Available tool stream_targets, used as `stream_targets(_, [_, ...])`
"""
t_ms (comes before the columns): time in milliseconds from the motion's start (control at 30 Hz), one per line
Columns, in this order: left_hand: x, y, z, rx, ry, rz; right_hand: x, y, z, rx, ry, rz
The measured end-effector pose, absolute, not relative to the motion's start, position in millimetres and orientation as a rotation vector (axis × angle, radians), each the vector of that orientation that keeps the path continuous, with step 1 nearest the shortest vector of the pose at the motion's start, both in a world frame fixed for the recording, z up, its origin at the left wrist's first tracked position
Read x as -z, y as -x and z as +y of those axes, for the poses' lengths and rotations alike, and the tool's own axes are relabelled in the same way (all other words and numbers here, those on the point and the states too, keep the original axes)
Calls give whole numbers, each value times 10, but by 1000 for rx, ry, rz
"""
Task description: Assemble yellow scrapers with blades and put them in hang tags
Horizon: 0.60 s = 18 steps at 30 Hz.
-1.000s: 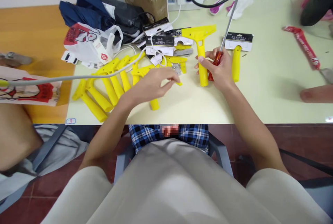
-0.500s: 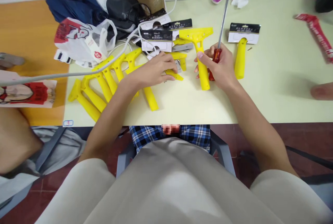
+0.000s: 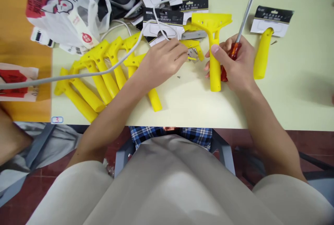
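Note:
My right hand (image 3: 241, 64) grips a yellow scraper handle (image 3: 215, 68) and, in the same grasp, a screwdriver (image 3: 235, 51) with a clear red grip and a long steel shaft pointing up and away. The scraper's wide head faces the back of the table. My left hand (image 3: 165, 59) is closed in a pinch, fingertips beside a small pile of metal screws (image 3: 193, 53) and a yellow plastic piece (image 3: 199, 51). Whatever sits between those fingertips is too small to name. One loose screw (image 3: 179, 77) lies on the table between my hands.
Several yellow scraper handles (image 3: 101, 82) lie in a row at left. Printed header cards (image 3: 164, 21) are heaped behind my left hand. Another carded yellow handle (image 3: 263, 54) lies at right. A white cable (image 3: 78, 76) crosses the left side, near a plastic bag (image 3: 62, 12).
My left hand has drawn back from the small yellow piece and its fingers have closed. The view has shifted closer to the table. The right hand keeps the scraper handle and screwdriver.

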<state>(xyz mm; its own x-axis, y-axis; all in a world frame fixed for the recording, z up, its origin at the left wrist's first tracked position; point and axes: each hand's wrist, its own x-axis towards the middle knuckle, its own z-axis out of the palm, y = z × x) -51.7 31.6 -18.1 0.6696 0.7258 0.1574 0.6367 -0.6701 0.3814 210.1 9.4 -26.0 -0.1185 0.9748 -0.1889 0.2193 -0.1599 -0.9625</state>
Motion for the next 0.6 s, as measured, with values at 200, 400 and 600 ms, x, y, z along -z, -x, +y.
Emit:
stream_targets(200, [127, 571, 278, -557, -2612, 1200, 266, -2092, 100, -1316, 1392, -1385])
stream_targets(400, [282, 585, 392, -948, -2609, 1182, 313, -2072, 120, -1347, 1282, -1330])
stream_targets(600, [920, 569, 943, -1516, -2280, 960, 382, -2029, 160, -1374, 1263, -1246])
